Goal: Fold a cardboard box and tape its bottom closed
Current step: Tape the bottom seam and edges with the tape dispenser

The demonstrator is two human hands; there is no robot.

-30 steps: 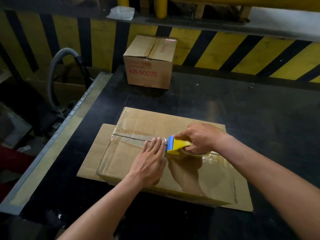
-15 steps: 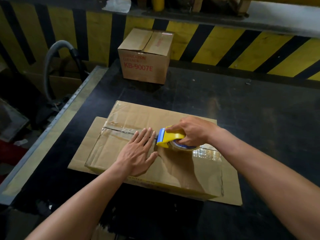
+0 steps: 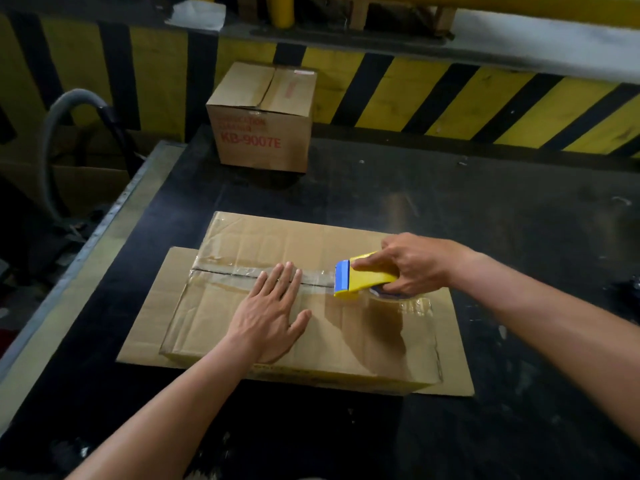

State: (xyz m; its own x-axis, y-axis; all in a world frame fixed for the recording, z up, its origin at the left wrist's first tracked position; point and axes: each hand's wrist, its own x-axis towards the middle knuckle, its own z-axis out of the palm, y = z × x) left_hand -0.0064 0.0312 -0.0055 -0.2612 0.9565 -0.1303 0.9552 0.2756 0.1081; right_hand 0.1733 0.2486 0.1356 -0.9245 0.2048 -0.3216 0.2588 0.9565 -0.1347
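This looks like a packing station in a warehouse or a factory. The main thing is a black worktable (image 3: 450, 209) with a worn, scratched top and a metal edge (image 3: 100, 233) along its left side. Behind the worktable stands a wall (image 3: 433, 95) painted in yellow and black hazard stripes, with a yellow pipe (image 3: 284, 12) above it. At the far edge of the worktable stands a closed carton (image 3: 259, 119) printed "KB-9007E" in red. Nearer on the worktable lies a cardboard box (image 3: 277, 244) with clear tape on its seam and a yellow tape dispenser (image 3: 370, 277) on it. Left of the worktable a grey hose (image 3: 74, 95) bends over.
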